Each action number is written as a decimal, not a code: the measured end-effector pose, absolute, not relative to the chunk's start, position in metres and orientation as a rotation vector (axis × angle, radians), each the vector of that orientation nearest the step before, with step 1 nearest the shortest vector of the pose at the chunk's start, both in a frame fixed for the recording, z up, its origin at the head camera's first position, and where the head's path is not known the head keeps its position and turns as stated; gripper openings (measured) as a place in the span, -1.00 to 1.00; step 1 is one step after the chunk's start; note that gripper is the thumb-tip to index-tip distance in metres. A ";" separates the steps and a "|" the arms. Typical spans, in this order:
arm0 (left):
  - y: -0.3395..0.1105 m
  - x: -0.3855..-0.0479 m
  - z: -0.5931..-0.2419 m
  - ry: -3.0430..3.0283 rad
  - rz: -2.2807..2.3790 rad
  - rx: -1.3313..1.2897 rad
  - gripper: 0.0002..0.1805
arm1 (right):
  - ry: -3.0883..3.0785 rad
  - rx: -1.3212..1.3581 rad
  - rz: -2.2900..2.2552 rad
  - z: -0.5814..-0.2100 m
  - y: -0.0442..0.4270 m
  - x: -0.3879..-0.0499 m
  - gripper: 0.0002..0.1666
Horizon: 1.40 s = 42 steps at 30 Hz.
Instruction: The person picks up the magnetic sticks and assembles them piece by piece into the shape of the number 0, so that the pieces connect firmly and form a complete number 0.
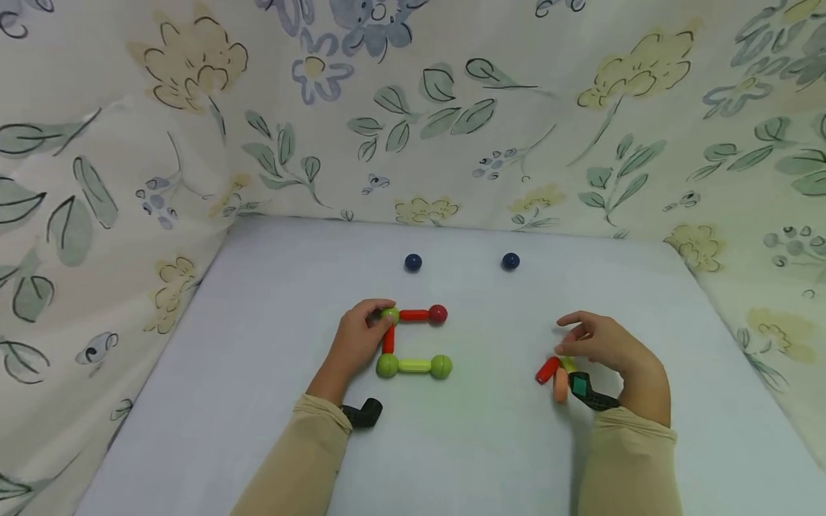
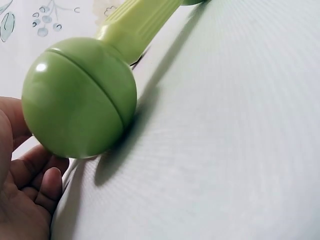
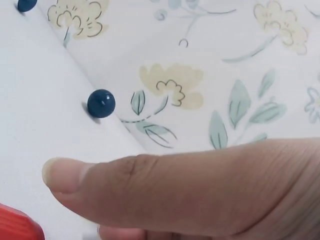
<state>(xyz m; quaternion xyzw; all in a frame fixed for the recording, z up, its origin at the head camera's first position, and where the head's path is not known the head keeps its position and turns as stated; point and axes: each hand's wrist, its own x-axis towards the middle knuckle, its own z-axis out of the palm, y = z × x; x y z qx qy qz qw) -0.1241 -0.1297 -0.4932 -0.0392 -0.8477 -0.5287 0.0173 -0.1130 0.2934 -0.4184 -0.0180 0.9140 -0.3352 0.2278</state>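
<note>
On the white table stands a C-shaped figure of balls and rods. My left hand [image 1: 353, 337] holds its upper-left green ball [image 1: 390, 314] between thumb and fingers. A red rod [image 1: 414, 315] runs from there to a red ball [image 1: 438, 314]; another red rod [image 1: 388, 340] leads down to a lower green ball [image 1: 387, 365]. A light green rod [image 1: 414, 366] joins that one to a further green ball [image 1: 442, 367]. My right hand [image 1: 606, 344], fingers loosely bent and holding nothing, hovers over a loose red rod [image 1: 547, 370], an orange rod [image 1: 560, 385] and a partly hidden yellow-green rod [image 1: 568, 364].
Two dark blue balls, a left one [image 1: 413, 263] and a right one [image 1: 510, 261], lie toward the table's far edge. Floral cloth [image 1: 426, 158] hangs behind the table and along both sides. Each wrist wears a black camera strap.
</note>
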 end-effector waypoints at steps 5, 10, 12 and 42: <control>-0.139 -0.123 -0.493 -2.626 -1.668 -0.068 -0.72 | 2.525 -0.124 -0.909 -0.419 0.280 -0.113 -0.48; -0.142 -0.118 -0.493 -2.653 -1.659 -0.030 -0.73 | 2.483 -0.105 -0.844 -0.430 0.263 -0.109 -0.66; -0.142 -0.116 -0.495 -2.665 -1.659 -0.015 -0.73 | 2.461 -0.124 -0.843 -0.435 0.257 -0.109 -0.71; -0.128 -0.121 -0.491 -2.709 -1.614 -0.132 -0.74 | 2.755 -0.204 -1.113 -0.473 0.159 -0.146 -0.71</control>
